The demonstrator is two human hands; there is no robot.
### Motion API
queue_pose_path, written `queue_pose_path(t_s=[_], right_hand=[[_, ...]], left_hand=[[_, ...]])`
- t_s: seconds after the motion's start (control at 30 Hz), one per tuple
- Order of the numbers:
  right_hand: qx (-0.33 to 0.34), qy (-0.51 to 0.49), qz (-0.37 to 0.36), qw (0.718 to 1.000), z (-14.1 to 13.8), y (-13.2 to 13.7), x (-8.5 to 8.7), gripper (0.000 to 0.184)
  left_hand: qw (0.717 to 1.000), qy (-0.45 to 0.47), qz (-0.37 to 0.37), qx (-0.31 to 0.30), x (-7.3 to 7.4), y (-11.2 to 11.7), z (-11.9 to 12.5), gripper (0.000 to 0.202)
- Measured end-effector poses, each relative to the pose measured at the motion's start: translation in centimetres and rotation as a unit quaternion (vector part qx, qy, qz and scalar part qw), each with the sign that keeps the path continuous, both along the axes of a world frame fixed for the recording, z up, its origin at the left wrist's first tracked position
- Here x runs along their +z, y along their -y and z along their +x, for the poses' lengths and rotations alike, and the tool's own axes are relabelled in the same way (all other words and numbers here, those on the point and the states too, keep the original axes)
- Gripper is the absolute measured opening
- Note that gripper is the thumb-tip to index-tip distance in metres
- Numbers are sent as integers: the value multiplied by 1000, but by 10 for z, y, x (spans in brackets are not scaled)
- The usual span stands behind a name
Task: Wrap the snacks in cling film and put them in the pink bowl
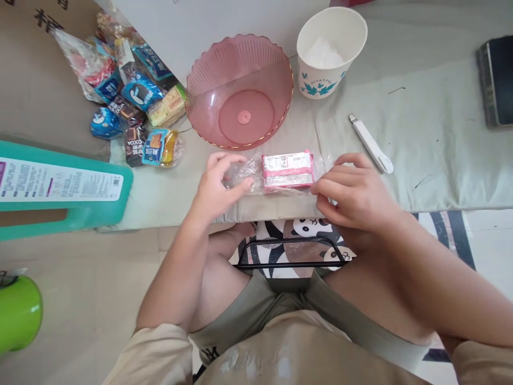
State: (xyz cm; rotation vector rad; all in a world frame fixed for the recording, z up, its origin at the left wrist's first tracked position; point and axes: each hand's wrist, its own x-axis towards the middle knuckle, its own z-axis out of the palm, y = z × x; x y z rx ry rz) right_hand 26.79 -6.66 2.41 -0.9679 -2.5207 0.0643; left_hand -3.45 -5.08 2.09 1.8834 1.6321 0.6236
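Note:
A small pink and white packet (287, 170) with printed labels lies on the cloth-covered surface in front of me. Clear plastic bag (248, 175) film sticks out on both sides of it. My left hand (218, 187) is at the film's left end, thumb and fingers apart in a loose curve. At the right end, the curled fingers of my right hand (352, 192) pinch the film beside the packet; their tips are partly hidden. Just behind the packet stands a pink ribbed bowl (244, 128) with a gold rim and nothing in it.
A paper cup (320, 80) holding something white stands behind right, with a white box cutter (371, 143) nearer. Several wrapped snacks (140, 96) are piled left, beside a cardboard box (36, 80) and green jug (112, 211). A dark device (497, 80) lies far right.

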Motion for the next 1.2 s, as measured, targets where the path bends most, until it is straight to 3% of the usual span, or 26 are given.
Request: queue_pose_path(t_s=[0.1,0.2,0.33,0.47,0.57,0.67,0.73,0.83,0.93,1.03,1.13,1.2], right_hand=[[9,48,-31,998,-1,3,8,27],[-7,130,-129,983,-4,8,16,32],[-49,251,-273,927,-13,15,24,32],[-60,290,-299,907,-22,20,27,33],[-85,315,-290,900,-24,20,28,34],[-114,302,-293,900,-19,17,30,37],[-142,279,-297,902,-14,15,31,40],[-202,257,-286,901,-6,12,34,44],[-237,266,-288,889,1,10,32,44],[-261,273,-270,886,4,9,26,40],[-296,247,-228,894,6,8,18,49],[-301,220,-213,903,5,9,14,59]], left_hand=[[986,-87,121,-77,5,5,-3,11],[968,-120,160,-152,10,13,-2,8],[947,-126,222,-193,13,27,20,10],[932,-141,240,-231,12,35,46,6],[932,-214,195,-219,13,34,51,22],[926,-327,76,-171,18,32,47,35],[915,-364,-22,-171,22,32,44,35],[902,-354,-128,-212,28,31,43,31],[901,-317,-180,-237,29,29,42,25],[929,-266,-163,-200,25,24,36,22],[968,-223,-68,-97,20,17,26,14],[976,-208,15,-66,16,13,19,26]])
